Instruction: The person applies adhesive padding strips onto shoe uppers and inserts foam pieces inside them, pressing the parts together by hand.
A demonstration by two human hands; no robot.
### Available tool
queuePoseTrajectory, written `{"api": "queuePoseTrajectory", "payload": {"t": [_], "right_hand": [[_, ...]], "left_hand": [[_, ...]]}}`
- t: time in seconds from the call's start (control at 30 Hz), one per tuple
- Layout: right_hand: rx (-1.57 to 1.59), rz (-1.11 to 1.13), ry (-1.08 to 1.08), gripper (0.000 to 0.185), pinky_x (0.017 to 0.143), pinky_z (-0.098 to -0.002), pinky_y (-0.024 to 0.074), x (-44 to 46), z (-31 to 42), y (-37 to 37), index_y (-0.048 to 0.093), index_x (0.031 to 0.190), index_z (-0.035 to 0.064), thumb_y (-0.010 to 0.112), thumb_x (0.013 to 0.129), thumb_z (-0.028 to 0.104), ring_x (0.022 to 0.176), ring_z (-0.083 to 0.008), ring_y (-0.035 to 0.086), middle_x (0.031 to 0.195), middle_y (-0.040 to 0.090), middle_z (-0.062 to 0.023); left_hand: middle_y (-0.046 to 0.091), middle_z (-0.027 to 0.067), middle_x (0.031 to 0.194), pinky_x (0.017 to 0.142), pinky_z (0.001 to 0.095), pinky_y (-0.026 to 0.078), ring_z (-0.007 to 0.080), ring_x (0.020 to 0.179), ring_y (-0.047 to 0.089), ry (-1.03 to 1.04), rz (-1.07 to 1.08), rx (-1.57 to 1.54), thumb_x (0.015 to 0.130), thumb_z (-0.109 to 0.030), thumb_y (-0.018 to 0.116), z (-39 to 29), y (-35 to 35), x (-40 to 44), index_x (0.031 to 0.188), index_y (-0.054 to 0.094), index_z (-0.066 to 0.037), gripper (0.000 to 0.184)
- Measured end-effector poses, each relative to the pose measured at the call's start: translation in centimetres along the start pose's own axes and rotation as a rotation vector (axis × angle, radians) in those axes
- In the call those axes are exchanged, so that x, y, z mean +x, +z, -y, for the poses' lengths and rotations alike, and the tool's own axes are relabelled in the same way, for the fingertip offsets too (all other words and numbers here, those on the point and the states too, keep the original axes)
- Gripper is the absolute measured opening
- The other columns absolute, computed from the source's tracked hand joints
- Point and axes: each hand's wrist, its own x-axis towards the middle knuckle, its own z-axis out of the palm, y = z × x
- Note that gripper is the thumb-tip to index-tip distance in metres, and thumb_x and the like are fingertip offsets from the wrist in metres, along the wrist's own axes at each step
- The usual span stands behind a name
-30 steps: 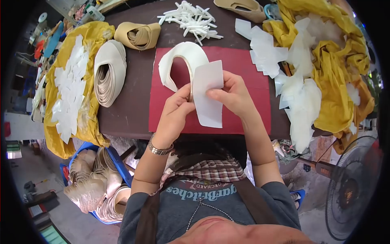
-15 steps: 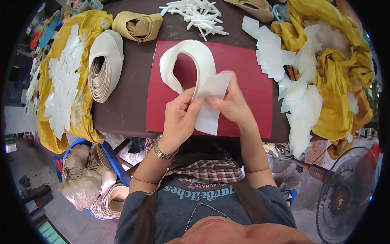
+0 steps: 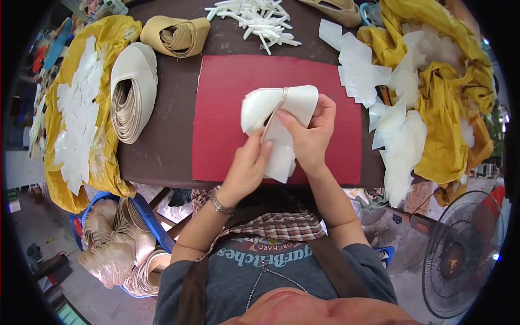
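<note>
A white shoe upper (image 3: 259, 111) is bent over between my hands above the red mat (image 3: 222, 81). My left hand (image 3: 249, 162) pinches its near end, fingers and thumb closed. My right hand (image 3: 313, 135) grips the folded side, with the thumb pressed on the inner edge and the fingers behind. A thin white translucent piece (image 3: 280, 154) hangs down from the upper between the hands; how it is joined there is hidden by my fingers.
Stacked white uppers (image 3: 132, 92) and tan uppers (image 3: 176, 37) lie at the left. White plastic sticks (image 3: 262, 21) are heaped at the back. Translucent pieces (image 3: 357, 67) lie on yellow cloth (image 3: 455, 119) and beside it. A blue crate (image 3: 149, 216) and a fan (image 3: 460, 254) stand below.
The upper, formerly an open loop, is now folded over and closer to me. My right hand has shifted from the translucent piece's corner to the upper's side; my left hand is lower.
</note>
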Motion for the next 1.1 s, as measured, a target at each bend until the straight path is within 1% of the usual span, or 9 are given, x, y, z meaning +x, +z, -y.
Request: {"api": "queuePoseTrajectory", "payload": {"t": [0.1,0.2,0.27,0.37,0.5,0.63,0.73,0.87,1.1], "right_hand": [[-0.01,-0.155,-0.05,0.06,0.078,-0.0278,0.0542,1.0,0.8,0.1,0.038,0.12,0.0023,0.079,0.077,0.002,0.096,-0.0137,0.062,0.105,0.06,-0.0099],[0.156,0.387,0.05,0.069,0.073,-0.0265,0.0531,2.1,0.7,-2.7,0.039,0.124,0.0038,0.085,0.072,0.007,0.087,-0.0111,0.062,0.103,0.062,-0.0056],[-0.343,0.851,0.111,0.057,0.064,-0.0263,0.0495,5.0,5.5,-3.9,0.059,0.114,0.0066,0.087,0.067,0.02,0.068,-0.0089,0.058,0.09,0.066,-0.0021],[-0.742,0.506,-0.053,0.017,0.061,-0.0285,0.0492,8.4,4.2,-3.9,0.068,0.084,0.002,0.077,0.078,0.015,0.064,-0.0121,0.061,0.078,0.068,-0.0048],[-0.943,0.354,-0.296,0.018,0.062,-0.036,0.0516,14.0,-2.2,-0.1,0.067,0.083,0.0026,0.07,0.083,0.021,0.07,-0.0232,0.067,0.084,0.069,-0.0092],[-1.457,0.277,-0.347,0.017,0.067,-0.0422,0.0521,17.5,-8.2,3.0,0.066,0.08,0.0056,0.067,0.083,0.023,0.077,-0.0327,0.067,0.085,0.067,-0.0121],[-1.313,0.287,-0.298,0.016,0.069,-0.0422,0.0524,18.2,-8.8,2.1,0.067,0.085,0.0058,0.067,0.082,0.022,0.076,-0.034,0.066,0.084,0.067,-0.0127],[-0.456,0.453,0.305,0.019,0.064,-0.0265,0.0504,16.6,-4.8,-2.8,0.065,0.091,0.0031,0.066,0.088,0.022,0.07,-0.0153,0.065,0.084,0.068,-0.007],[-0.245,0.343,0.628,0.018,0.066,-0.0199,0.0493,8.8,1.1,-9.6,0.063,0.102,0.0027,0.064,0.091,0.018,0.073,-0.0079,0.062,0.086,0.067,-0.0047]], "left_hand": [[0.061,0.0077,0.078,0.06,0.0271,0.046,0.0067,0.07,0.051,0.016,0.116,-0.304,0.098,-0.015,0.054,0.8,1.1,-0.6,0.121,0.055,0.003,0.029],[0.064,0.0105,0.076,0.057,0.027,0.046,0.0084,0.064,0.056,0.008,-0.036,0.2,0.095,-0.007,0.055,-2.9,-3.1,-0.5,0.116,0.062,-0.002,0.023],[0.066,0.013,0.075,0.055,0.032,0.048,0.0193,0.06,0.064,0.308,-0.285,0.423,0.088,0.0,0.057,-5.9,-6.6,-0.5,0.114,0.064,-0.006,0.027],[0.064,0.0131,0.074,0.057,0.0428,0.05,0.0331,0.066,0.064,0.481,-0.122,0.86,0.079,-0.003,0.059,-6.4,-8.2,-1.0,0.103,0.063,-0.007,0.025],[0.064,0.0188,0.075,0.064,0.0481,0.05,0.039,0.075,0.065,0.217,0.518,0.83,0.092,-0.029,0.06,-6.7,-7.0,1.0,0.104,0.059,-0.003,0.029],[0.065,0.0181,0.089,0.075,0.0446,0.05,0.0377,0.083,0.063,0.467,0.276,0.819,0.09,-0.022,0.06,-10.0,-7.8,7.5,0.11,0.06,-0.002,0.028],[0.065,0.0171,0.095,0.081,0.0446,0.049,0.0377,0.09,0.061,0.875,-0.015,0.942,0.089,-0.011,0.053,-7.2,-7.5,19.5,0.103,0.062,-0.002,0.019],[0.065,0.0184,0.096,0.086,0.0432,0.047,0.0364,0.096,0.059,0.427,0.206,1.06,0.086,-0.007,0.052,-1.8,-8.4,28.8,0.098,0.064,-0.002,0.018],[0.06,0.0173,0.111,0.091,0.0387,0.047,0.0342,0.104,0.059,0.567,0.208,0.62,0.082,-0.002,0.064,-9.6,-6.6,9.0,0.114,0.058,-0.001,0.033]]}}
